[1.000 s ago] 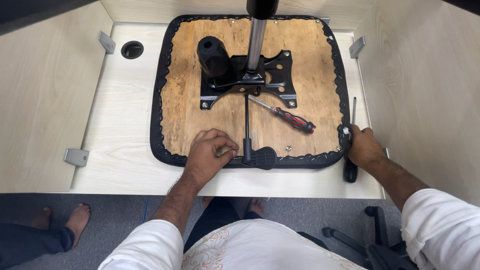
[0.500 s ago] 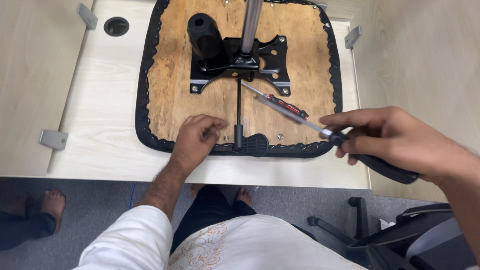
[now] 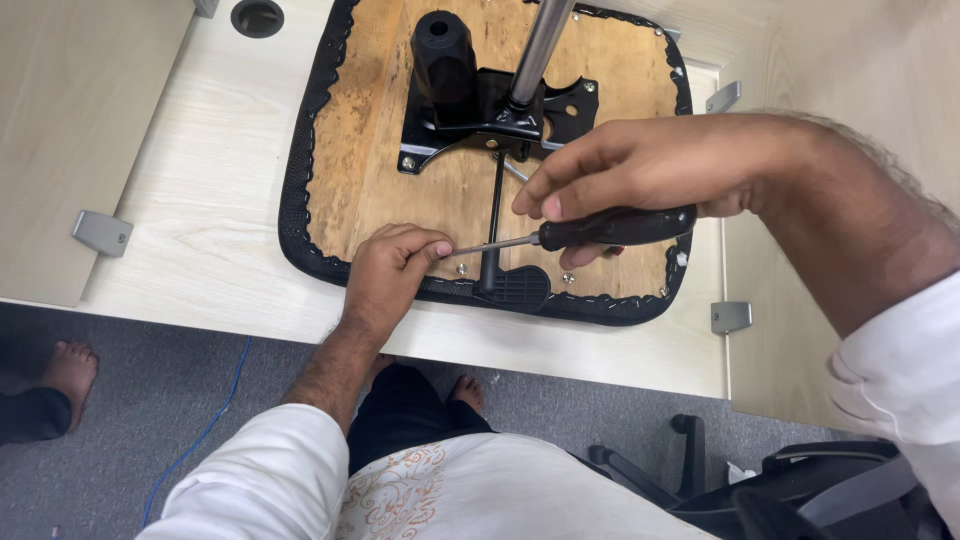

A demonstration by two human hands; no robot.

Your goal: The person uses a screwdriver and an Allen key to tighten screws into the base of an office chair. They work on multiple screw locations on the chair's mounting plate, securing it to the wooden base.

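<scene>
An upturned chair seat [image 3: 370, 150] with a bare wooden underside and black fabric edge lies on a pale desk [image 3: 210, 200]. A black metal mechanism plate [image 3: 480, 105] with a silver gas cylinder [image 3: 535, 45] is bolted to it, and a black lever paddle [image 3: 512, 285] reaches the near edge. My right hand [image 3: 650, 165] grips a black-handled screwdriver [image 3: 610, 228], its shaft pointing left. My left hand [image 3: 392, 270] rests on the wood and pinches the screwdriver's tip between its fingertips.
Grey metal brackets [image 3: 100, 232] sit on the desk's side panels, another bracket [image 3: 730, 316] at the right. A round cable hole [image 3: 258, 15] is at the far left. A black office chair base [image 3: 700, 480] stands on grey carpet. Another person's bare foot [image 3: 70, 368] shows at left.
My right hand picked the screwdriver up from beside the seat and swung it over the wood. My left hand lifted slightly and now meets the tip. The camera moved closer.
</scene>
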